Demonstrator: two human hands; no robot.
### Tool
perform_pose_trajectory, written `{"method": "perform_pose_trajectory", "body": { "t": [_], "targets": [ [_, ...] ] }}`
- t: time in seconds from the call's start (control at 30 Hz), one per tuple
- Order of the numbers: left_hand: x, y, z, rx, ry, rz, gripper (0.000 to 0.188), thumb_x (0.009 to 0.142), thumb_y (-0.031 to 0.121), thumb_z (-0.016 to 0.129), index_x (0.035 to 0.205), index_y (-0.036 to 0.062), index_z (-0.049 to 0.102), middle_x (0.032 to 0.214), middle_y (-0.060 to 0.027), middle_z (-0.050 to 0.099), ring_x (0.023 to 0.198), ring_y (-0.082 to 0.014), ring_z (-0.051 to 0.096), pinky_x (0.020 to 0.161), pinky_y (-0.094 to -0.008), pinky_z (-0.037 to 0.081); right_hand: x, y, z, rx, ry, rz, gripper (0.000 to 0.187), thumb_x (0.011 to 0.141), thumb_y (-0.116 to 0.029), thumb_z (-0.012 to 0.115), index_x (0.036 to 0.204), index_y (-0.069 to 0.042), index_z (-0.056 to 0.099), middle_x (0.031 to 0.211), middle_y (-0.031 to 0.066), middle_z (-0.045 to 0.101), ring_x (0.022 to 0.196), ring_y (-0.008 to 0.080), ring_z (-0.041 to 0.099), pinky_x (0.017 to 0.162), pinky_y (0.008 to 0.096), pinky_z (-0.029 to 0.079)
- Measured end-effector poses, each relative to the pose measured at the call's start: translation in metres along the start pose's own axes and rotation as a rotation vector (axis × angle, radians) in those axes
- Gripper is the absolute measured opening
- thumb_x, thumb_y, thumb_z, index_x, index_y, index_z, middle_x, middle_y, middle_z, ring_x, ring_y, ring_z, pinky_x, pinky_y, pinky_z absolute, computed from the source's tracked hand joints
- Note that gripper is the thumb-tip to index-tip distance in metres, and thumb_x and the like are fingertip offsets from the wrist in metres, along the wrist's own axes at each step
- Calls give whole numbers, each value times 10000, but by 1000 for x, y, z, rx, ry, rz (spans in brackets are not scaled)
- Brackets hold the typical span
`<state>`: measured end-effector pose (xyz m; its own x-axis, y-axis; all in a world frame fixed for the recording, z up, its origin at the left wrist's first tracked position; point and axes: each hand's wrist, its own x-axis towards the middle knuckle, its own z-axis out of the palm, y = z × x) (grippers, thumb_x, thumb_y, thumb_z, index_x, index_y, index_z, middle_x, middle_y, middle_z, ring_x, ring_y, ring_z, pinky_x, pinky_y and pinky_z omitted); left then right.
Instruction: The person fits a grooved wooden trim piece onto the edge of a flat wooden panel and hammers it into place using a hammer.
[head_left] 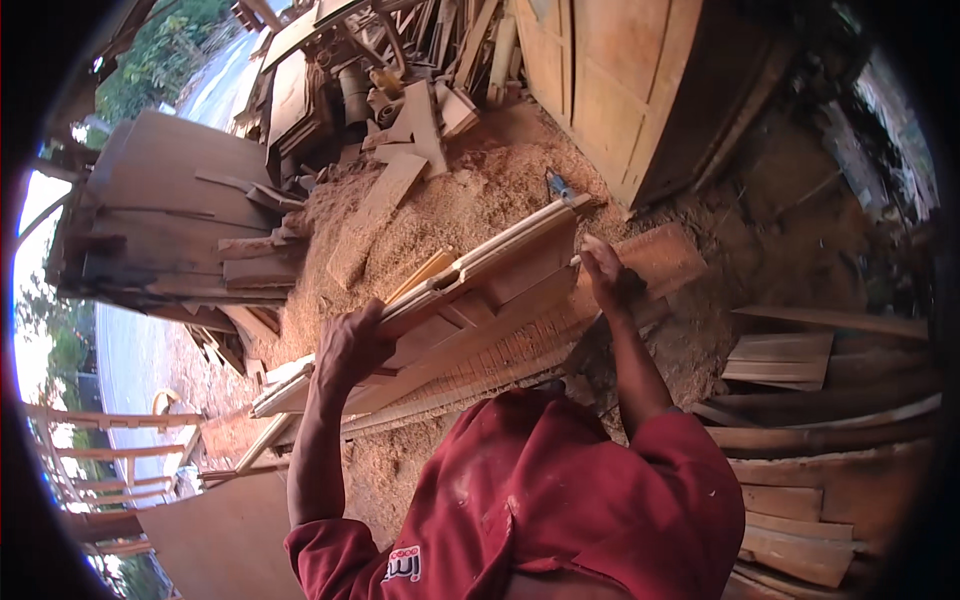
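Observation:
A long framed wooden panel [525, 268], like a door leaf, is tilted up on its long edge across a plank bench [400, 424]. My left hand [352, 345] is closed over the panel's upper edge, left of its middle. At the panel's right end is my right hand [607, 272], its fingers bent against the end. A small pale spot shows at its fingertips, too small to name. A notch breaks the panel's upper edge between my hands. Behind the panel a pale wood strip [422, 274] sticks out. A blue-handled tool [560, 186] lies just beyond the right end.
Wood shavings [480, 185] are heaped past the bench, with a loose board [375, 220] on them. Stacked panels [180, 200] stand left and offcuts [415, 125] lie at the back. A tall wooden cabinet [620, 75] rises at the back right. More boards [790, 500] lie at the right.

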<state>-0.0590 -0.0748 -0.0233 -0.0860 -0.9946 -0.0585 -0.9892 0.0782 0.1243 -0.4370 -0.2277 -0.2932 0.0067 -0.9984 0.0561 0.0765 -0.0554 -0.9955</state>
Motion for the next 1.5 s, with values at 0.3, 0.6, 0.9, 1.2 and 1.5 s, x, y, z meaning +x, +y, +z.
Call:
{"method": "perform_pose_trajectory", "body": {
  "t": [0.3,0.6,0.9,1.2,1.5],
  "targets": [
    [-10,28,-7,16,44,-17,248,805,225,741,897,82,560,712,-165,676,683,-388,684,647,-498,526,-12,-55,34,131,24,-84,729,906,-358,731,1449,42,454,1451,183,505,1341,301,487,1124,433,367],
    [-50,63,4,10,110,57,292,741,141,773,922,84,551,732,-103,608,707,-331,634,698,-452,491,-44,-23,-13,-105,-2,-116,465,972,-416,682,1200,-23,586,1147,67,624,1062,172,585,943,326,466],
    [-70,73,11,42,35,14,293,877,327,658,962,71,543,775,-77,542,777,-279,604,768,-417,472,-52,-59,6,2,-82,-251,205,1008,-220,615,983,-78,469,962,86,581,901,182,594,873,352,488],
    [-54,62,5,-17,35,27,352,751,218,782,935,63,524,751,-97,570,721,-322,601,729,-440,483,-42,-63,12,-11,-67,-128,293,1034,-339,572,946,-73,487,954,100,578,924,202,582,904,395,501],
    [-23,34,-4,-38,97,18,271,736,139,756,859,87,520,739,-80,592,731,-302,641,777,-402,487,-18,-12,-6,-788,-82,-378,337,1057,-235,552,1337,-49,570,1304,183,576,1184,352,551,982,473,456]
  ]
}}
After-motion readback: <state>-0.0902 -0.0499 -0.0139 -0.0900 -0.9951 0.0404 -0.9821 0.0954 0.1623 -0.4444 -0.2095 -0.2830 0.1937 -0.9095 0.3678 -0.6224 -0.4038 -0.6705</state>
